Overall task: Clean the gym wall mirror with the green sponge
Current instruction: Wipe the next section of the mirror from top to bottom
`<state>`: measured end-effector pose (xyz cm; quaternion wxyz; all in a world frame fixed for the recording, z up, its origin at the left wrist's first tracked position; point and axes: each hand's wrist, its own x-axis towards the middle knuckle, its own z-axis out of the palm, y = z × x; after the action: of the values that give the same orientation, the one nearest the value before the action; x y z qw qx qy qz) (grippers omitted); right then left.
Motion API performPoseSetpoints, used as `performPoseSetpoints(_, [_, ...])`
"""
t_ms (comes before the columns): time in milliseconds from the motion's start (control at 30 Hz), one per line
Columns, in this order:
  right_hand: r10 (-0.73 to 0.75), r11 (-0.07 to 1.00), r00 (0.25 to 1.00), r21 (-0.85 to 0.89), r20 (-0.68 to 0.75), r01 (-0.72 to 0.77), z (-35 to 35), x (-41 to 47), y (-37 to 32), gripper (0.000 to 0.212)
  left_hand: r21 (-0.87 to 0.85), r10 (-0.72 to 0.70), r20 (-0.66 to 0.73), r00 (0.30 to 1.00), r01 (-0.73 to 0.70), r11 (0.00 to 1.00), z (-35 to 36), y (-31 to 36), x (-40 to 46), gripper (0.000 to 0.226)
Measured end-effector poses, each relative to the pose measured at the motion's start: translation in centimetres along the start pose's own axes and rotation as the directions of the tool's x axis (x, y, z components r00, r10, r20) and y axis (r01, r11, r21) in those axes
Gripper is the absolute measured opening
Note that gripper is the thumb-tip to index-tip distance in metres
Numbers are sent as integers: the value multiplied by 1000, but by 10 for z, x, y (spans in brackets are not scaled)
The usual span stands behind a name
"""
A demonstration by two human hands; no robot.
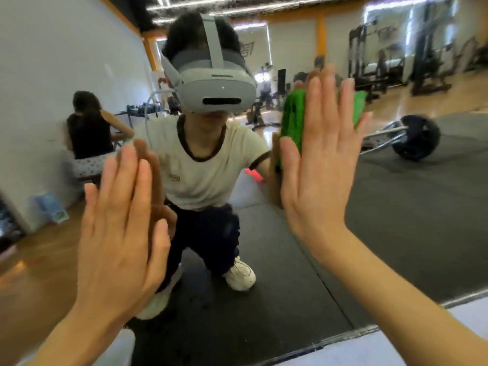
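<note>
1. I see my right hand (317, 165) flat, fingers straight, pressing the green sponge (294, 122) against the mirror (396, 207).
2. My left hand (118, 233) lies open-palmed on the glass, well apart from the sponge, holding nothing.
3. The right hand hides most of the sponge; only its left side and an upper-right corner show.

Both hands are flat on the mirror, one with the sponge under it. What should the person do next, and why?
Probably slide the right hand sideways, keeping the green sponge pressed to the mirror. The sponge already sits flat between palm and glass, and the left hand braces flat beside it, so a wiping stroke seems the natural next move.
</note>
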<state>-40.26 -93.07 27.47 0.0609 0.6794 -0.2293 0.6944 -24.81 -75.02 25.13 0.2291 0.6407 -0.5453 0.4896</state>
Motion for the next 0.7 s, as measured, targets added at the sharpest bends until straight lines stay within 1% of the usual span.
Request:
performPoseSetpoints(33, [-67,997,997,-19,44,68,7,-5,-19,59,10,-15,-2,1000,15,1000,1,-2,1,72])
performPoseSetpoints(67, [-182,983,977,-11,115,184,14,-15,-36,60,21,-25,-11,1000,25,999,3,-3,2,71])
performPoseSetpoints(133, [-432,901,875,62,219,430,17,-32,-54,59,40,-24,-35,999,26,999,6,-4,3,69])
performPoseSetpoints(167, [-514,856,826,73,230,513,15,-31,-49,57,43,-22,-44,999,24,999,7,-4,2,69])
performPoseSetpoints(200, [-554,828,801,48,228,559,11,-26,-35,55,41,-20,-49,999,22,999,7,-5,1,69])
performPoseSetpoints(233, [-544,831,809,6,221,557,6,-21,-17,54,40,-17,-51,999,19,999,8,-6,0,69])
performPoseSetpoints(267, [-483,865,850,-37,209,500,0,-17,3,54,45,-14,-54,998,17,999,9,-6,-1,69])
performPoseSetpoints(300, [-383,913,904,-71,188,402,-6,-16,23,54,59,-12,-60,998,16,998,9,-6,-1,69])
performPoseSetpoints(333, [-259,959,954,-82,151,273,-12,-17,37,55,78,-10,-70,997,16,997,11,-6,-1,68])
performPoseSetpoints(367, [-123,989,987,-67,102,130,-14,-21,43,56,98,-5,-78,997,13,995,12,-6,-1,68])
performPoseSetpoints(400, [9,999,999,-31,46,-7,-13,-25,39,57,117,1,-82,997,9,993,13,-7,-1,68])
performPoseSetpoints(433, [119,993,993,11,0,-119,-7,-30,25,59,131,7,-83,997,4,991,14,-7,-2,68])
performPoseSetpoints(467, [182,982,983,56,-17,-181,1,-34,4,62,140,13,-82,997,-1,990,15,-8,-2,68])
performPoseSetpoints(500, [173,981,985,87,2,-173,9,-41,-20,63,141,15,-82,997,-3,990,15,-8,-3,68])
performPoseSetpoints(533, [95,990,995,102,45,-99,17,-50,-42,62,139,16,-85,996,-4,990,15,-8,-3,68])
performPoseSetpoints(567, [-33,993,995,114,94,23,23,-60,-58,58,135,16,-90,996,-4,991,15,-8,-3,67])
performPoseSetpoints(600, [-179,979,975,120,135,163,27,-69,-65,53,129,14,-92,996,-2,992,14,-8,-2,66])
performPoseSetpoints(633, [-310,949,937,105,162,296,27,-73,-61,50,122,12,-93,996,-1,993,13,-8,-2,66])
performPoseSetpoints(667, [-410,912,895,65,175,405,25,-71,-47,48,117,11,-94,996,0,993,13,-8,-1,65])
performPoseSetpoints(700, [-451,890,874,14,180,456,20,-68,-28,48,116,11,-95,995,0,993,13,-8,-2,65])
